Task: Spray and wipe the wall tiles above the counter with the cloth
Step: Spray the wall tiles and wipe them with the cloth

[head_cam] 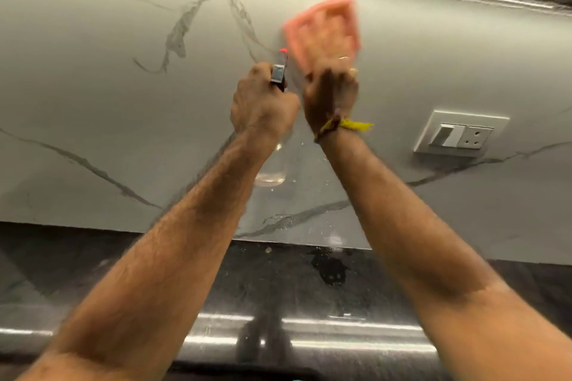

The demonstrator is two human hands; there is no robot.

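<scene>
One cloth (294, 28), pink, thin and soft by the look: likely light, limp, quick to bunch or slide on wet glaze. Sits high on the wall tiles (123, 71), just under the top edge, pinned flat by the right grip (329, 71), fingers spread and straight as far as the blur allows, nothing curled round it. Best handled as now, with a broad flat palm over the middle, so that no corner folds under.

One spray bottle (272, 170), clear plastic, grey head with red nozzle, very little liquid showing at the bottom: probably light, stiff enough, perhaps slick if wet. Hangs just beside the cloth, to its left, nozzle towards the tiles. Left grip (263, 99) closed round the neck and head; trigger finger hidden. Neck looks the right place to hold, with the weight hanging below.

Counted: two hands, one cloth, one bottle, one yellow wrist thread (349, 125) on the right arm, one switch plate (461, 133) on the wall to the right. Droplets on the lower tiles and one wet patch (329, 269) on the dark desk (154, 257) below.
</scene>
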